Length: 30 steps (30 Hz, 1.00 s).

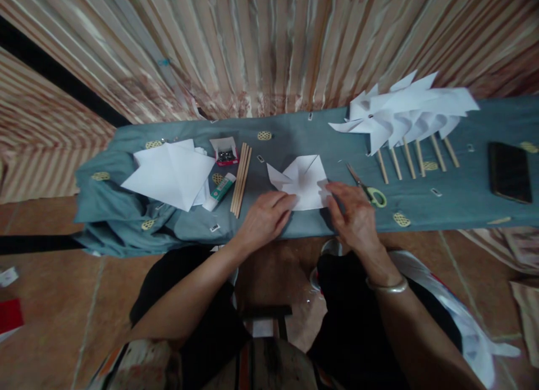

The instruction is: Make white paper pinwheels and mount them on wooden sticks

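Slit white pinwheel paper [310, 183] lies mid-frame on creased teal cloth [290, 137]; the left hand [265, 217] angles inward, fingers on its lower-left edge, pinch unclear; the right hand [356, 216] curves at its right edge, thumb and fingers parted.

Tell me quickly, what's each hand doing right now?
Left hand: fingers together at the lower left of the white paper; pinching or pressing, can't tell.
Right hand: partly open, fingers at the paper's right edge.

Sticks [241, 179] and pinwheels [404, 106] flank free room beyond the paper [309, 183].
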Tool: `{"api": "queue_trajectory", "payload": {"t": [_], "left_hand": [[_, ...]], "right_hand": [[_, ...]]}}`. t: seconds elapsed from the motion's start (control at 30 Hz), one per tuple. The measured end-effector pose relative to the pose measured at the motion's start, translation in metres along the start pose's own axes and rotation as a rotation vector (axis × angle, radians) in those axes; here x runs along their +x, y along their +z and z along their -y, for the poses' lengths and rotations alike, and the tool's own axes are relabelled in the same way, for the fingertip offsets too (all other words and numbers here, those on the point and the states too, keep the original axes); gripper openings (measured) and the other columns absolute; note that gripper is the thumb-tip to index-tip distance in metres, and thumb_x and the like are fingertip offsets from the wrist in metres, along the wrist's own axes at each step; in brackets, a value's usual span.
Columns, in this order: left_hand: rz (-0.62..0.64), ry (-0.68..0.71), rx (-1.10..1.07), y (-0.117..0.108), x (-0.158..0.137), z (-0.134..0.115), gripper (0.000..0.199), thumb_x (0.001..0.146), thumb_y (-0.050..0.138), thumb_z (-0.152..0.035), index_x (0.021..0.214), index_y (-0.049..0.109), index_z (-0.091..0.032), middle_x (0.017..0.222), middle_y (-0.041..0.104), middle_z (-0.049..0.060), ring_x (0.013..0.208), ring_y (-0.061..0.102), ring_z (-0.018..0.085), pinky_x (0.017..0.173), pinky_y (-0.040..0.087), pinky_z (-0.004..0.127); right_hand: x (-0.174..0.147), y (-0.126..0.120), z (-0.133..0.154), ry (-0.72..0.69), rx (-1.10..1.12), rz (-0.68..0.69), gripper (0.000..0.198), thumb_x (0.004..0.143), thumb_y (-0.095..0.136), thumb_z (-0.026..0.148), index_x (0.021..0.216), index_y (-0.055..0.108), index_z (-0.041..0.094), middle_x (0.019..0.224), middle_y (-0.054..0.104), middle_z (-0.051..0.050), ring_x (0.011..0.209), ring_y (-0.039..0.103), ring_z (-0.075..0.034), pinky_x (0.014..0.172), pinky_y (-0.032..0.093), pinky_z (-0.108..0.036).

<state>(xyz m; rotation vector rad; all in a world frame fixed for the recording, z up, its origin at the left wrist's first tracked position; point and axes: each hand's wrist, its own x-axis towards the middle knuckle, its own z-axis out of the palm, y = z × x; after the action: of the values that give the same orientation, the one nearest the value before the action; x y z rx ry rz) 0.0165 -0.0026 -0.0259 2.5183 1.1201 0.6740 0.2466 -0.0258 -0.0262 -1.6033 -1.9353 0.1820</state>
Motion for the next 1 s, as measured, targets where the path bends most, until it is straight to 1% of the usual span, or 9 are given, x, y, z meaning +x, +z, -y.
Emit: {"api": "queue_trajectory", "payload": {"t": [0.07, 0.13, 0.23, 0.33, 0.5, 0.63, 0.77, 0.9, 1.0], "left_hand": [[-0.054, -0.082, -0.061, -0.005, 0.004, 0.006, 0.039, 0.097, 0.044, -0.027, 0.135, 0.050, -0.019, 0.128, 0.060, 0.012, 0.116, 0.058, 0.022, 0.097, 0.049, 0.039], [-0.063, -0.137, -0.111, -0.008, 0.010, 0.011, 0.045, 0.096, 0.046, -0.031, 0.140, 0.045, -0.020, 0.134, 0.057, 0.013, 0.117, 0.058, 0.023, 0.098, 0.050, 0.039], [-0.037, -0.189, -0.144, -0.008, 0.019, 0.017, 0.048, 0.096, 0.044, -0.030, 0.143, 0.041, -0.017, 0.139, 0.054, 0.014, 0.117, 0.059, 0.023, 0.099, 0.050, 0.039], [0.014, -0.240, -0.144, -0.004, 0.025, 0.022, 0.051, 0.095, 0.043, -0.023, 0.145, 0.039, -0.018, 0.138, 0.055, 0.014, 0.113, 0.062, 0.024, 0.098, 0.050, 0.041], [0.028, -0.294, -0.177, 0.004, 0.036, 0.031, 0.053, 0.091, 0.048, -0.018, 0.144, 0.041, -0.019, 0.128, 0.065, 0.011, 0.105, 0.065, 0.022, 0.097, 0.050, 0.039], [0.021, -0.338, -0.206, 0.006, 0.047, 0.036, 0.053, 0.090, 0.050, -0.018, 0.143, 0.043, -0.018, 0.114, 0.071, 0.008, 0.099, 0.067, 0.020, 0.095, 0.051, 0.036], [0.055, -0.415, -0.235, 0.006, 0.058, 0.037, 0.055, 0.089, 0.055, -0.018, 0.143, 0.044, -0.016, 0.102, 0.074, 0.007, 0.090, 0.069, 0.019, 0.090, 0.052, 0.034], [0.082, -0.476, -0.334, 0.004, 0.064, 0.035, 0.060, 0.087, 0.059, -0.016, 0.144, 0.042, -0.011, 0.092, 0.075, 0.007, 0.072, 0.068, 0.015, 0.081, 0.053, 0.030], [0.089, -0.517, -0.430, 0.003, 0.066, 0.035, 0.063, 0.086, 0.060, -0.014, 0.145, 0.040, -0.010, 0.083, 0.074, 0.004, 0.053, 0.061, 0.011, 0.070, 0.053, 0.026]], "right_hand": [[-0.001, 0.009, 0.010, -0.045, 0.002, 0.045, 0.039, 0.099, 0.040, 0.031, 0.129, 0.061, 0.021, 0.139, 0.058, -0.012, 0.129, 0.052, -0.029, 0.107, 0.043, -0.051], [0.000, 0.017, 0.017, -0.064, -0.026, 0.081, 0.041, 0.100, 0.037, 0.031, 0.133, 0.058, 0.020, 0.151, 0.045, -0.014, 0.139, 0.041, -0.031, 0.109, 0.039, -0.054], [0.002, 0.026, 0.022, -0.069, -0.066, 0.122, 0.042, 0.100, 0.035, 0.027, 0.135, 0.056, 0.021, 0.157, 0.033, -0.014, 0.146, 0.029, -0.033, 0.111, 0.036, -0.058], [0.005, 0.032, 0.023, -0.087, -0.070, 0.148, 0.043, 0.099, 0.034, 0.025, 0.138, 0.053, 0.023, 0.159, 0.028, -0.013, 0.149, 0.022, -0.034, 0.110, 0.034, -0.060], [0.010, 0.041, 0.025, -0.085, -0.067, 0.169, 0.046, 0.097, 0.035, 0.022, 0.139, 0.051, 0.028, 0.160, 0.028, -0.010, 0.149, 0.022, -0.035, 0.109, 0.036, -0.061], [0.012, 0.046, 0.027, -0.086, -0.087, 0.174, 0.044, 0.095, 0.037, 0.019, 0.136, 0.053, 0.026, 0.159, 0.030, -0.011, 0.148, 0.023, -0.036, 0.108, 0.036, -0.060], [0.013, 0.047, 0.027, -0.084, -0.098, 0.165, 0.044, 0.095, 0.037, 0.018, 0.135, 0.054, 0.025, 0.159, 0.031, -0.012, 0.148, 0.024, -0.035, 0.108, 0.037, -0.059], [0.015, 0.046, 0.028, -0.065, -0.112, 0.181, 0.044, 0.095, 0.037, 0.017, 0.135, 0.054, 0.023, 0.158, 0.031, -0.012, 0.147, 0.025, -0.036, 0.107, 0.038, -0.060], [0.015, 0.046, 0.030, -0.038, -0.114, 0.191, 0.045, 0.094, 0.037, 0.015, 0.135, 0.055, 0.023, 0.158, 0.032, -0.012, 0.147, 0.026, -0.036, 0.106, 0.040, -0.061]]}}
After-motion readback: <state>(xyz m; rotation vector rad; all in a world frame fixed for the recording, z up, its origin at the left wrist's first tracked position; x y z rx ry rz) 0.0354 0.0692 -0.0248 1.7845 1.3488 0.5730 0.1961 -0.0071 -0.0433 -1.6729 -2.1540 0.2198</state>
